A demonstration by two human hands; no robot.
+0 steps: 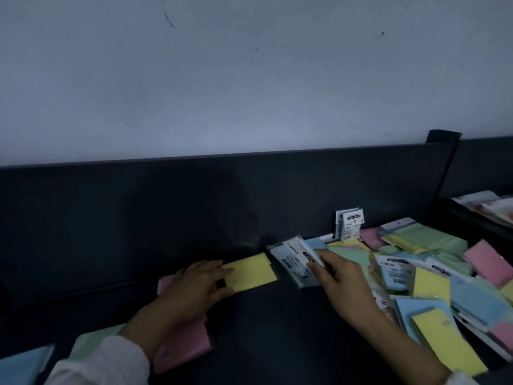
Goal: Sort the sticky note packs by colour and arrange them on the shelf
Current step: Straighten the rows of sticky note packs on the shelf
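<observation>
Left hand (200, 282) lies flat, fingers resting on a flat yellow sticky note pack (252, 270) on the dark shelf (263, 329). Right hand (341, 276) pinches a white-labelled pack (294, 259) at the edge of the messy mixed-colour pile (416, 262) over on the right.

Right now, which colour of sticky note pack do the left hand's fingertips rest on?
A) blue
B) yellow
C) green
B: the left hand lays its straight fingertips on the yellow sticky note pack. The blue pack and green pack lie nearer the person, away from those fingertips. The right hand pinches a white-labelled pack.
</observation>
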